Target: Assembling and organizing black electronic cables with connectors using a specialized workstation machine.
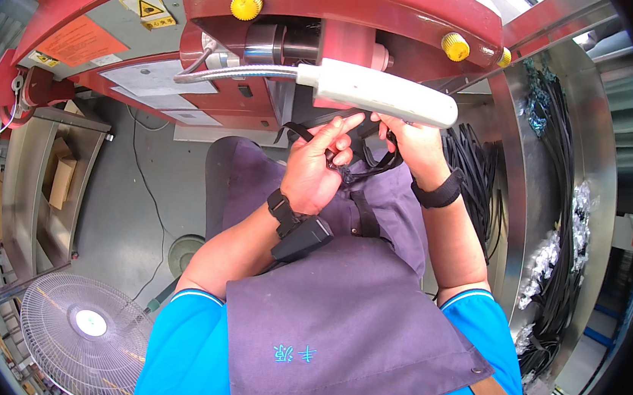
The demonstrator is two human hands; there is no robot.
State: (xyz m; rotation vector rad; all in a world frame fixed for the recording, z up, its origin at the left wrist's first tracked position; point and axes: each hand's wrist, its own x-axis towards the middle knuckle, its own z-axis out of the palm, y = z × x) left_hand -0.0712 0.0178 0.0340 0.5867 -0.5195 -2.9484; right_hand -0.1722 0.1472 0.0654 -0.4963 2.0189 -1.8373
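Observation:
My left hand [318, 169], with a black band and a dark box-shaped device on its wrist, is closed around a black cable [298, 130] in front of the red machine [335, 7]. My right hand [416, 148], a black band on its wrist too, has its fingers closed on the same dark loops, just below the white lamp head [387, 94]. Loose black cable [374, 171] hangs between the two hands over my purple apron [368, 294]. The lamp head partly covers the fingertips and the machine part behind them.
Close on the right hang many black cables [479, 171], and a metal trough [514, 239] beyond holds more with clear plastic wrap. A standing fan [91, 320] is at the lower left. A metal shelf with a cardboard box [63, 173] stands at the left.

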